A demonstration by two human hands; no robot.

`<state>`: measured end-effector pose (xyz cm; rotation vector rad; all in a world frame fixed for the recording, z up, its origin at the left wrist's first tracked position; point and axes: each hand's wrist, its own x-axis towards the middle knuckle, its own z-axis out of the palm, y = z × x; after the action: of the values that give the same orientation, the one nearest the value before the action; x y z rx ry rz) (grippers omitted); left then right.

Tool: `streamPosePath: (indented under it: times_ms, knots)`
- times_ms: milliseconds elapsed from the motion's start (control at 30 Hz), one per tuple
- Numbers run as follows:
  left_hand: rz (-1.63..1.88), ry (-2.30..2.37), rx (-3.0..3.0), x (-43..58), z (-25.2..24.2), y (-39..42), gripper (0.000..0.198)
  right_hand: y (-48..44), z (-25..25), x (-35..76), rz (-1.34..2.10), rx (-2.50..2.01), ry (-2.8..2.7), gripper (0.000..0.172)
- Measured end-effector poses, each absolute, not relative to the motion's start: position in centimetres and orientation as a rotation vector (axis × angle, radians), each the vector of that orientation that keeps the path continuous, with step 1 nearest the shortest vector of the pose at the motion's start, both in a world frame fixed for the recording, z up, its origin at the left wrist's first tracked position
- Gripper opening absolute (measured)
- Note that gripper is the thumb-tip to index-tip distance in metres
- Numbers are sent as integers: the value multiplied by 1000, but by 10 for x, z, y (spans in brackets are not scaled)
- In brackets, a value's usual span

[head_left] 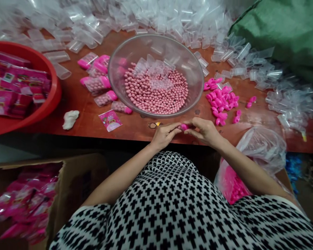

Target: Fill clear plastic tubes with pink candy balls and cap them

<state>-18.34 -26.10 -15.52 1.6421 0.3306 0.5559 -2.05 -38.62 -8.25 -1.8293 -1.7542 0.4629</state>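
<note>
My left hand [165,135] and my right hand [205,131] meet at the table's front edge. Between their fingertips is a small pink plastic cap [184,127], pinched from both sides. Fingers hide whatever may be attached to it. Just beyond stands a translucent basin [194,93] of pink beads [156,99], with several clear tubes [161,84] lying on top. Loose pink caps [221,100] are heaped right of the basin. Left of it lie bead-filled tubes with pink caps [104,98] and a printed pink card [110,120].
Empty clear tubes [156,17] are piled along the back and right. A red basin [56,93] and a cardboard box [64,194] hold pink packets. A white lump [70,119] sits near the front edge. A plastic bag [263,142] with pink pieces is beside my right arm; a green sack [284,31] stands behind.
</note>
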Motion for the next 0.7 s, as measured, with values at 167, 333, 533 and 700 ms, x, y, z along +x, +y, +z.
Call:
streamPosePath:
  times_ms: [167,333,533,700]
  knots:
    - [644,309,1686,-183,-161,-267,22,-390,-79,-27,343,-1915,-1957,16]
    - [651,334,1725,-183,-163,-266,25,-380,-80,-29,298,-1940,-2099,25]
    - [589,360,1483,-185,-154,-262,31,-375,-70,-18,661,-1821,-1730,30]
    - [556,444,1253,-195,-144,-263,37,-400,-68,-11,1160,-1575,-971,59]
